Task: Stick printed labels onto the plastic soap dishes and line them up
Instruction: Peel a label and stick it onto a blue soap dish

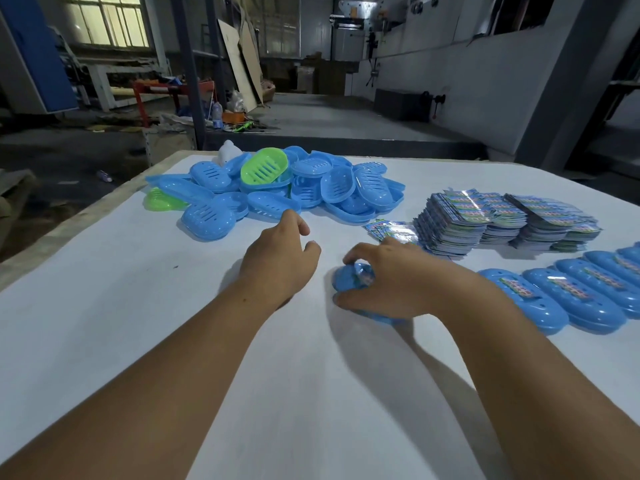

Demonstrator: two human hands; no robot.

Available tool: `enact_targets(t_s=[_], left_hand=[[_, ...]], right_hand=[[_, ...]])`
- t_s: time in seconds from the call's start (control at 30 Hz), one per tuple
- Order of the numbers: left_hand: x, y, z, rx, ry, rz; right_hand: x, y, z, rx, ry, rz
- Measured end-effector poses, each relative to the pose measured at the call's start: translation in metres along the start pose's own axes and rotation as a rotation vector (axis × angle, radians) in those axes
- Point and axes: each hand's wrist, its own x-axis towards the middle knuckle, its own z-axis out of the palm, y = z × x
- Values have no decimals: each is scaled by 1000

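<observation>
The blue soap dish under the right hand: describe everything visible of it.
The blue oval plastic soap dish lies on the white table, near the person, left of the row of labelled dishes. The right hand grips it from above, fingers curled over it, hiding most of it. A shiny printed label shows between the fingers.

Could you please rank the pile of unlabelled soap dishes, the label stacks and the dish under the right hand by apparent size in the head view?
1. Pile of unlabelled soap dishes
2. Label stacks
3. Dish under the right hand, partly covered
</observation>
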Motion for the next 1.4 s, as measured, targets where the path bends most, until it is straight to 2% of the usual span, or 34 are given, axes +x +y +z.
enact_targets(t_s=[0.23,0.77,0.97,1.17,1.27,1.33,1.4], left_hand=[[0,-1,2,0,-5,1],[-3,-2,-6,-4,-70,-38],[4,-15,-13,77,56,-16],[23,-55,-33,389,306,-77],[28,-73,-38,442,217,-164],[29,-79,-38,409,140,-227],[28,-79,-39,355,133,-251]], right_hand=[[-17,18,-21,-77,-72,153],[-15,60,-32,53,-29,194],[-2,51,-22,130,76,115],[8,22,-4,202,134,-38],[10,13,1,208,155,-89],[12,11,2,214,166,-105],[13,11,3,222,172,-115]])
